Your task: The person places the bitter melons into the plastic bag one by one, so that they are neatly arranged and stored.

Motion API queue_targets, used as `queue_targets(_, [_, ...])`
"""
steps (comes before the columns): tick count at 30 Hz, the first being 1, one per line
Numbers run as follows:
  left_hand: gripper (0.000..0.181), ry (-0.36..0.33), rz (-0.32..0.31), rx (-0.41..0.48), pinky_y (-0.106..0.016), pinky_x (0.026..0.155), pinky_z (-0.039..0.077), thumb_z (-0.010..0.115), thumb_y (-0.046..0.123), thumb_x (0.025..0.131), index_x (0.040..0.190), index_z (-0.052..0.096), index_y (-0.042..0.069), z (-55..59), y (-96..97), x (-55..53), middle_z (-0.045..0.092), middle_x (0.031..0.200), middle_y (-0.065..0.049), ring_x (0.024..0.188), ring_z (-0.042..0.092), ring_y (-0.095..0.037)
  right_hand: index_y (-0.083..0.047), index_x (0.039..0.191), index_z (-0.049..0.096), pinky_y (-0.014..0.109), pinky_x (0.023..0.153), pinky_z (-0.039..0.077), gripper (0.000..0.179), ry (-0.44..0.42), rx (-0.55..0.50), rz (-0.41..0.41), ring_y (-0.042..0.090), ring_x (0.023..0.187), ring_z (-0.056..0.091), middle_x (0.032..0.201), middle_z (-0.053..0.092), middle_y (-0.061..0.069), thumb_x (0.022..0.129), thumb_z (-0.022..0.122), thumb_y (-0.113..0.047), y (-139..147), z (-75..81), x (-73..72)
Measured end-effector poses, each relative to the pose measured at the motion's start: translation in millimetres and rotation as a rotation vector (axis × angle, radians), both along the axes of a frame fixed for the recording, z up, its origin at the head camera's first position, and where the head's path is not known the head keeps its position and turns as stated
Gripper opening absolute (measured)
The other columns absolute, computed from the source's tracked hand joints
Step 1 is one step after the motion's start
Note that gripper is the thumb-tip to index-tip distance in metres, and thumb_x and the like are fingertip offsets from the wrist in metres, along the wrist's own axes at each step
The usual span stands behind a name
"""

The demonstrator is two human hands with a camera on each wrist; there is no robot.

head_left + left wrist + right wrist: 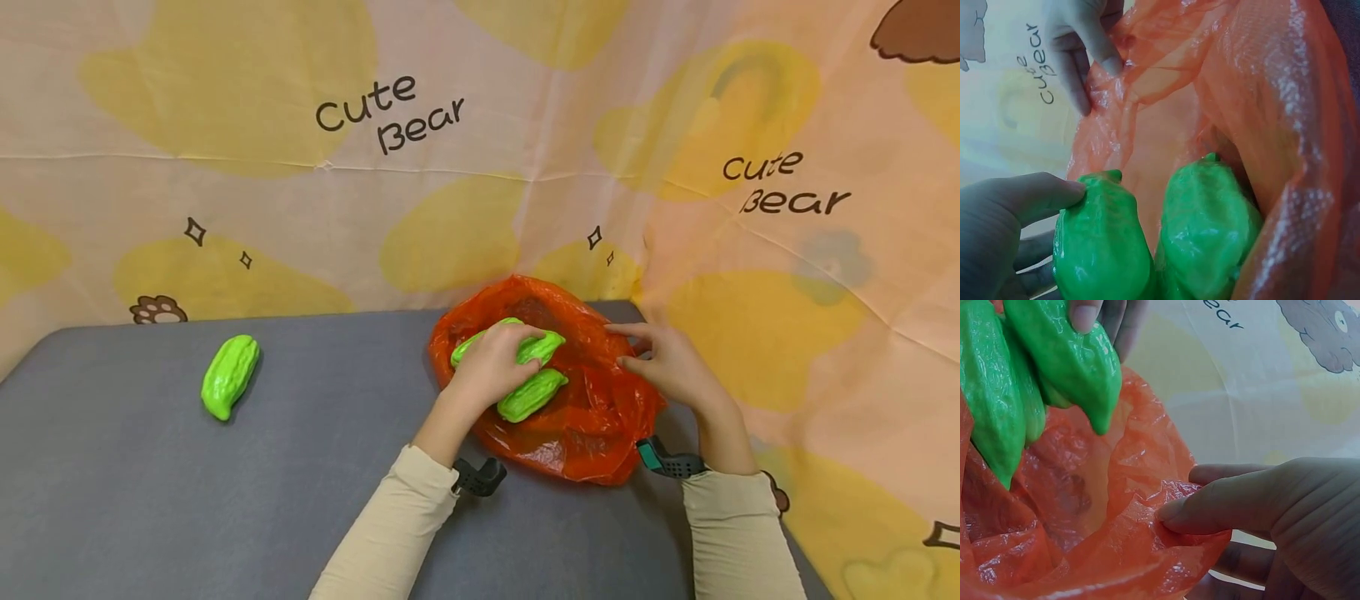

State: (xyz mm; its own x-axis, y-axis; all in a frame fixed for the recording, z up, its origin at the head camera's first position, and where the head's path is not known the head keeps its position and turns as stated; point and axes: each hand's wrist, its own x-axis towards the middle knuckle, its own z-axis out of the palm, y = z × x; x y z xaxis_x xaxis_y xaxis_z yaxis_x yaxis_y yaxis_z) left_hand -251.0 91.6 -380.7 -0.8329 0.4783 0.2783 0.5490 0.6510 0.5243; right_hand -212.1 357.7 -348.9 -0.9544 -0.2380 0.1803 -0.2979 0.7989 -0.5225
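Note:
My left hand reaches over the mouth of a red plastic bag and grips a bright green bitter melon, thumb on its near side and fingers behind it. A second bitter melon lies just nearer to me inside the bag. Part of a third green melon shows between these two in the right wrist view, mostly hidden. My right hand pinches the bag's right rim, its thumb inside and the fingers outside, partly covered by the film.
Another bitter melon lies on the grey tabletop, well to the left. A printed cloth hangs behind the table and along its right side, close to the bag and my right hand.

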Motion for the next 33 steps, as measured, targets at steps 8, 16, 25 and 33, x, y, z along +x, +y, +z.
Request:
queue_targets(8, [0.038, 0.029, 0.014, -0.077, -0.039, 0.094, 0.057, 0.074, 0.027, 0.093, 0.129, 0.070, 0.019, -4.2, 4.6, 1.6, 0.068, 0.131, -0.002, 0.120, 0.066, -0.020, -0.003, 0.134, 0.065, 0.026, 0.060, 0.052, 0.045, -0.007, -0.002, 0.005, 0.029, 0.087, 0.069, 0.116, 0.070, 0.023, 0.089, 0.068, 0.003, -0.6, -0.8, -0.6])
queue_targets(16, [0.034, 0.035, 0.026, -0.099, -0.040, 0.089, 0.058, 0.074, 0.029, 0.093, 0.126, 0.072, 0.021, -7.0, 4.7, 2.0, 0.070, 0.126, -0.001, 0.113, 0.068, -0.021, -0.003, 0.134, 0.065, 0.026, 0.059, 0.052, 0.045, -0.012, -0.004, 0.009, 0.027, 0.085, 0.068, 0.115, 0.070, 0.023, 0.090, 0.068, 0.003, -0.4, -1.7, -2.0])
queue_targets(25, [0.035, 0.038, 0.031, -0.111, -0.039, 0.088, 0.059, 0.074, 0.027, 0.093, 0.127, 0.071, 0.020, -7.8, 5.3, 2.0, 0.069, 0.126, -0.002, 0.112, 0.069, -0.021, -0.004, 0.134, 0.065, 0.026, 0.058, 0.051, 0.045, -0.013, 0.002, 0.008, 0.026, 0.084, 0.067, 0.112, 0.071, 0.022, 0.090, 0.068, 0.002, -0.3, -1.9, -2.2])
queue_targets(33, [0.036, 0.074, 0.044, -0.138, -0.039, 0.087, 0.060, 0.074, 0.028, 0.093, 0.128, 0.070, 0.020, -7.0, 5.3, 3.3, 0.069, 0.126, -0.002, 0.113, 0.069, -0.021, -0.004, 0.133, 0.066, 0.026, 0.060, 0.052, 0.045, -0.008, 0.014, 0.011, 0.026, 0.085, 0.068, 0.110, 0.071, 0.021, 0.089, 0.069, 0.002, -0.9, -1.0, -1.4])
